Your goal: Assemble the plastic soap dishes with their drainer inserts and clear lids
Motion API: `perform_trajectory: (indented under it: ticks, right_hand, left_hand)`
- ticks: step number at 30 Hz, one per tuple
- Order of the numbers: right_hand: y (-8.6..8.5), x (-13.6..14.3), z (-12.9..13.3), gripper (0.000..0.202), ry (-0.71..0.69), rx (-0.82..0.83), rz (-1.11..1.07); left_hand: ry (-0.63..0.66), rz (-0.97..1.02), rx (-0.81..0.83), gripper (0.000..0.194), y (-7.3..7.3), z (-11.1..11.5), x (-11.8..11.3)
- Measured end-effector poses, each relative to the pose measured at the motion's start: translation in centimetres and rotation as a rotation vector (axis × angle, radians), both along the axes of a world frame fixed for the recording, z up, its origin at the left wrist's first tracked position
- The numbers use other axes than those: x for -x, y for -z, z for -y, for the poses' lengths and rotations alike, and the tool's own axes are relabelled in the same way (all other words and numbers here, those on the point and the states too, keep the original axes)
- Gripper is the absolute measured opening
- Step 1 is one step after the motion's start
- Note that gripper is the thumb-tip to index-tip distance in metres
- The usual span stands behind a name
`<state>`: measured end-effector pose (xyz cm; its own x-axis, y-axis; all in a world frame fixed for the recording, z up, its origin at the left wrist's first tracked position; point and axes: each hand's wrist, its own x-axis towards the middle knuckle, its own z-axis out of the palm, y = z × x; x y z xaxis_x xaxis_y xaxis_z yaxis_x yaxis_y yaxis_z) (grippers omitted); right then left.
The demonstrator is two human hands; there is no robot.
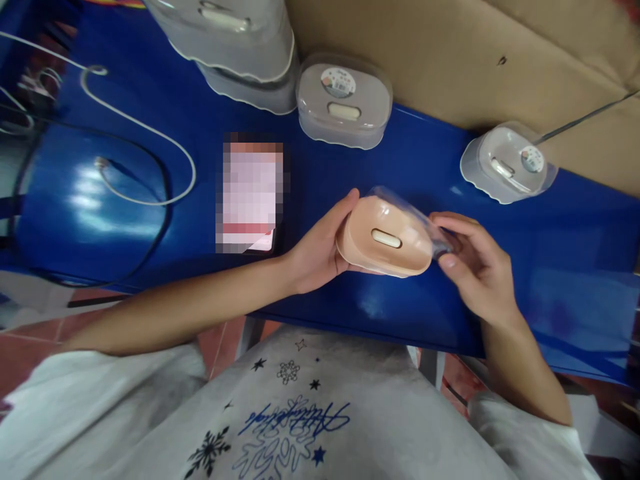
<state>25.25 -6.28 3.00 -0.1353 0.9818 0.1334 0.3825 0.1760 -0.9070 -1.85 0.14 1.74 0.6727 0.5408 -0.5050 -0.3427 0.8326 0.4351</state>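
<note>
Peach container in grasping left hand, clear wrap in pinching right hand, near front edge of blue table.

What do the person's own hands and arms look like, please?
Both the left hand and the right hand are bare, with no glove, watch or bracelet visible. The forearms are uncovered too, below loose, pale grey-white sleeves that look plain.

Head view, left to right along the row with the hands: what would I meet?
White cable → phone with its screen blurred out → left hand → peach box → right hand.
</note>
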Motion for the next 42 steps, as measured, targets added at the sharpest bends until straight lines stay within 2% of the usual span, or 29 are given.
perform_trajectory:
  ticks: [3,5,8,11,16,25,31,37,42]
  right_hand:
    - [-0.2,0.8,0.7,0.062,-0.083,-0.26,0.226]
    - [-0.2,1.2,0.6,0.069,-0.11,-0.381,0.301]
    - [0.0,1.4,0.5,0.073,-0.131,-0.482,0.34]
    - [0.3,1.4,0.4,0.075,-0.128,-0.544,0.388]
    - [1.0,1.2,0.4,0.075,-0.141,-0.524,0.421]
    - [1.5,1.0,0.6,0.067,-0.087,-0.429,0.433]
    - [1.2,1.0,0.5,0.071,-0.093,-0.468,0.417]
    - [1.5,0.9,0.4,0.072,-0.117,-0.478,0.437]
    - [1.4,1.0,0.4,0.068,-0.096,-0.487,0.432]
  left_hand:
    - [0.034,-0.019,-0.037,0.066,0.2,0.0,0.0]
    - [0.04,-0.013,-0.057,0.073,0.2,0.0,0.1]
    - [0.052,0.019,-0.085,0.08,0.0,0.0,0.1]
    - [0.04,0.011,-0.119,0.078,-0.2,0.1,0.0]
    - [-0.016,-0.034,-0.166,0.074,0.0,0.0,-0.2]
    - [0.011,-0.027,-0.149,0.071,-0.6,0.1,-0.2]
    - [0.018,0.001,-0.193,0.068,-0.9,0.2,-0.2]
    - [-0.005,0.089,-0.318,0.05,-1.0,0.1,-0.3]
    - [0.009,0.042,-0.297,0.055,-1.1,0.3,-0.3]
